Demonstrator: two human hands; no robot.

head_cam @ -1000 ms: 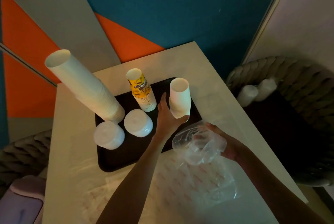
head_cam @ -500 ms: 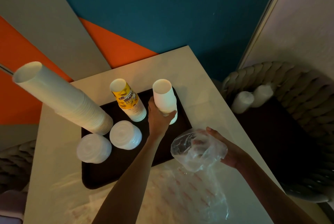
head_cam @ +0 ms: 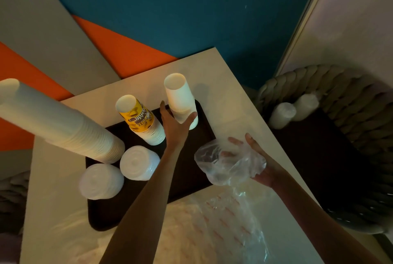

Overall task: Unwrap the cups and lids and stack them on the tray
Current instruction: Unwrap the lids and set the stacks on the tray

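Two hands work over the dark tray [head_cam: 191,180] in the head view. The left hand [head_cam: 174,127] wraps thumb and fingers round the foot of a short white cup stack [head_cam: 180,97], which stands at the tray's 1 o'clock corner. The right hand [head_cam: 260,164], palm up at 3 o'clock, clutches a crumpled clear wrapper [head_cam: 225,165]. A yellow printed cup stack [head_cam: 140,121] stands at 12, a tall white cup stack [head_cam: 59,123] at 10, a lid stack [head_cam: 138,162] at 9 and a second lid stack [head_cam: 101,180] at 8. Loose wrapper film [head_cam: 212,231] lies on the table [head_cam: 223,85] at 6.

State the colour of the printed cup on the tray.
The printed cup is yellow with dark and white lettering; head view shows it best.
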